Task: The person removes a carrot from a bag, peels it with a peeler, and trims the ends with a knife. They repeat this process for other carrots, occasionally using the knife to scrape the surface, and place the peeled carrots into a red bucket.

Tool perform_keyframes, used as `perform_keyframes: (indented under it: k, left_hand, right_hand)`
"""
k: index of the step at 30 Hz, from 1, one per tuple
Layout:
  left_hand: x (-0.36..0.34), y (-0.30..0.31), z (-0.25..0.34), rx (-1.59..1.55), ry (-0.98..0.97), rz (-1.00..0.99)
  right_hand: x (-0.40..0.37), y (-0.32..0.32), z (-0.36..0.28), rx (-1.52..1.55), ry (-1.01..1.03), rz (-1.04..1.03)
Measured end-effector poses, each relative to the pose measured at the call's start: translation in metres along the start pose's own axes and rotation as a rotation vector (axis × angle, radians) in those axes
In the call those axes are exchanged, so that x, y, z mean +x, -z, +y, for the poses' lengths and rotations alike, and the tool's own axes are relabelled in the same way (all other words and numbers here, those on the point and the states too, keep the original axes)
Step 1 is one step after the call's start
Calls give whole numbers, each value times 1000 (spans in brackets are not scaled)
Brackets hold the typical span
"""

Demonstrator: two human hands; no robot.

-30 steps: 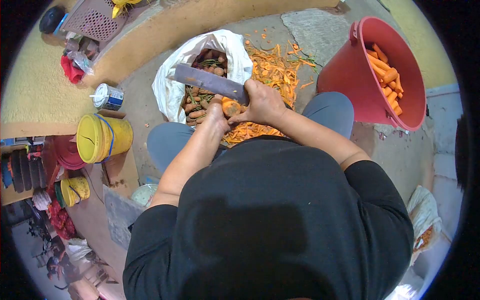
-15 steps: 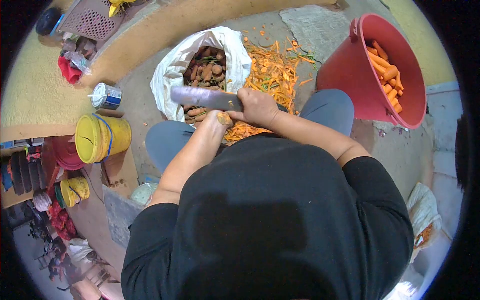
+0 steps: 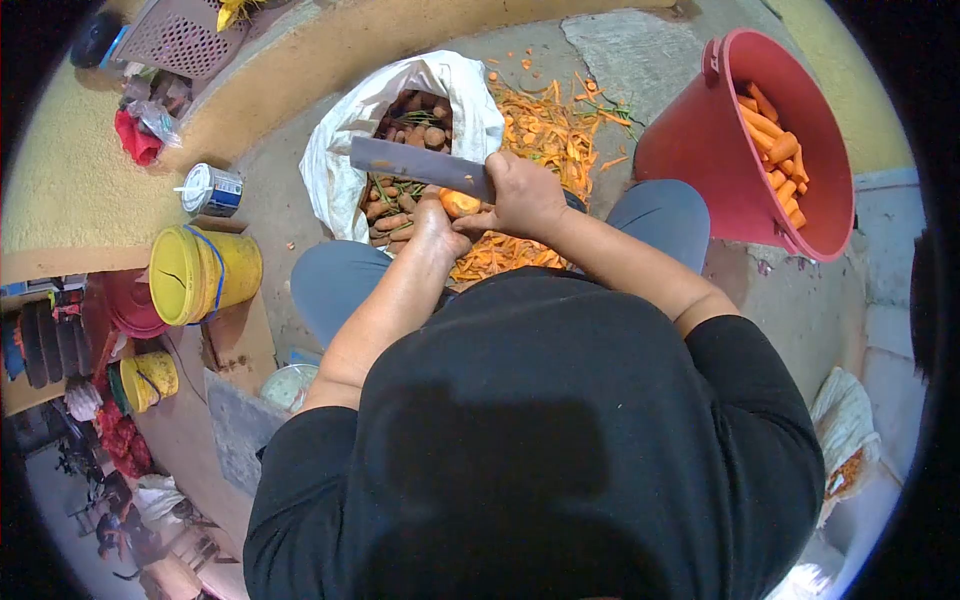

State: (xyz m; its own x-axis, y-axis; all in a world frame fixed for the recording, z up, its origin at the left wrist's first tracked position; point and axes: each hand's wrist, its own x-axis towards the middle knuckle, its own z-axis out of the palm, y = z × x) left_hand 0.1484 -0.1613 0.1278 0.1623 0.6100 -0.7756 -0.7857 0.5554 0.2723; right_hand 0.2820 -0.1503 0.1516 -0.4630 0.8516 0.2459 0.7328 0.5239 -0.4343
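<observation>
My right hand (image 3: 527, 197) grips a large knife (image 3: 415, 163) with a wide flat blade that points left. In my left hand (image 3: 434, 222) is a carrot (image 3: 461, 204), its bright orange end showing between the two hands. The blade lies right above the carrot, over the opening of a white sack (image 3: 335, 150). Unpeeled, soil-covered carrots (image 3: 390, 212) fill the sack, with some green stems among them. Orange peelings (image 3: 545, 140) are heaped on the floor beside the sack and below my hands.
A red tub (image 3: 690, 150) holding peeled carrots (image 3: 775, 140) tilts at the right. On the left are a yellow bucket (image 3: 240, 275), a small paint can (image 3: 213, 190) and a smaller yellow bucket (image 3: 150, 381). A low wall (image 3: 300, 55) runs behind the sack.
The knife blade has risen and turned, no longer blurred. My left hand has tipped the carrot so its orange side shows more, and my right hand has shifted slightly right and up.
</observation>
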Motion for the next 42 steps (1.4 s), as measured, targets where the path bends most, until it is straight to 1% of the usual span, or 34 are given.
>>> perform_keyframes:
  k: [3, 4, 7, 10, 13, 16, 21, 24, 28, 31, 33, 34, 36, 37, 38, 40, 41, 42]
  left_hand:
    - [3, 1, -1, -46, -15, 34]
    - [5, 2, -1, -68, -12, 51]
    - [15, 10, 0, -95, -12, -9]
    - [13, 6, -1, 25, -33, 45]
    - [19, 7, 1, 14, -71, 48]
    - [15, 4, -2, -61, -120, 84]
    - [26, 9, -2, -94, -130, 93]
    - [31, 9, 1, -110, -118, 85]
    - [19, -4, 6, -54, -70, 118]
    - [29, 1, 9, -82, -36, 45]
    - [32, 1, 6, -33, -109, 33]
    - [33, 0, 4, -9, -145, 28]
    - [49, 13, 3, -82, -229, 13]
    - [54, 18, 4, -78, -219, -43]
    - [59, 22, 2, -62, -181, 28]
    - [45, 16, -4, -25, -107, 167]
    - [43, 19, -3, 66, -91, 180]
    - [43, 21, -2, 84, -82, 189]
  right_hand:
    - [-2, -4, -3, -99, -27, -18]
    - [-2, -6, -3, -90, -27, -23]
    - [-4, -13, -2, -52, -33, -40]
    - [-4, -18, -1, -2, -49, -64]
    - [-4, -22, -1, 20, -81, -77]
    - [-3, -26, 0, 30, -107, -95]
    - [-1, -31, 2, 77, -201, -197]
    - [1, -31, 1, 77, -218, -191]
    - [4, -35, 6, 85, -167, -153]
    - [7, -29, 7, 64, -150, -166]
    - [9, -27, 6, 58, -162, -192]
    - [8, -32, 6, 77, -197, -193]
    - [4, -47, 7, 116, -265, -195]
    - [3, -49, 5, 129, -325, -197]
    - [3, -52, 8, 303, -397, -188]
    - [1, -67, 26, 654, -537, -161]
    - [4, -85, 47, 565, -623, -189]
    - [2, -78, 49, 517, -646, -189]
